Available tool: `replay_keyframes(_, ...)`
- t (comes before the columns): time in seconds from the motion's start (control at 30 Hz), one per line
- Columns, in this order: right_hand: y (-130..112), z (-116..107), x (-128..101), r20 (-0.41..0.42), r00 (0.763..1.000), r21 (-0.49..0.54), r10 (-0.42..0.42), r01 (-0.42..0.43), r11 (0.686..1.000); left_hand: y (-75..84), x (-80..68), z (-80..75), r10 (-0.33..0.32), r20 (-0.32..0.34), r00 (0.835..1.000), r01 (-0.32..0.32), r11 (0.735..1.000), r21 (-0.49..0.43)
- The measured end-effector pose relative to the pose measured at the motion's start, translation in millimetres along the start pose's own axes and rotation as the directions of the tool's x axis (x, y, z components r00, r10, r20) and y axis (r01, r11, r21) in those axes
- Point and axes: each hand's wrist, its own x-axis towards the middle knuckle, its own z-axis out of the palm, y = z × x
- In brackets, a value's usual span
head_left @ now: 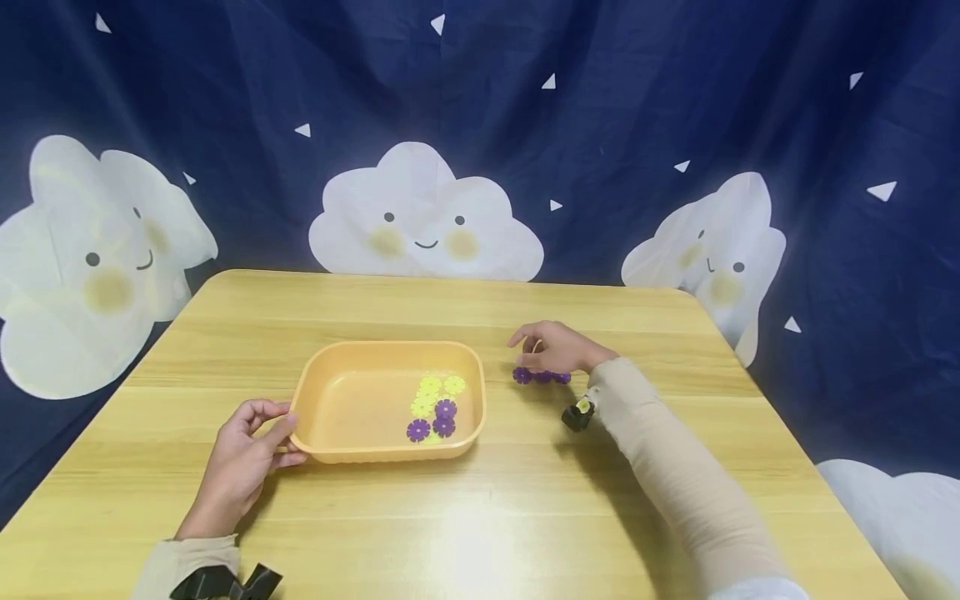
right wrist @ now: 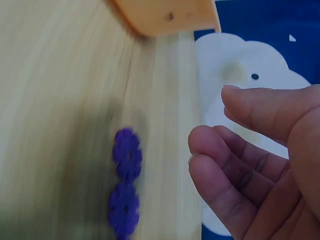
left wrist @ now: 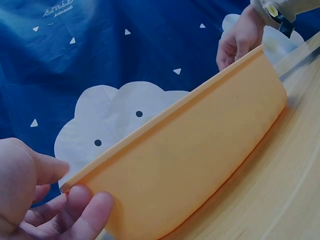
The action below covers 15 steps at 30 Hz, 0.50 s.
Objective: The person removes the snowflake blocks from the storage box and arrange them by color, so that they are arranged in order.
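Wooden table [head_left: 525, 517]: left hand [head_left: 243, 467] grips tray [head_left: 322, 417]; right hand [head_left: 555, 348] loose-gripped over purple discs [head_left: 540, 377]

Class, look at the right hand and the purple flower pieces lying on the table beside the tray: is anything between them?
Nothing visible is. The right hand hovers just over the purple flower pieces, fingers loosely curled and empty, with only bare table around them. The orange tray, gripped at its corner by the left hand, stands apart.
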Motion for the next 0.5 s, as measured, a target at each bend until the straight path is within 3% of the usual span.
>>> replay_keyframes(0.5, -37.2, 5.0, 27.8, 0.018, 0.992, -0.017, -0.122, 0.122, 0.992, -2.5, -1.0, 0.3, 0.02, -0.083, 0.996, -0.023, 0.999, -0.043)
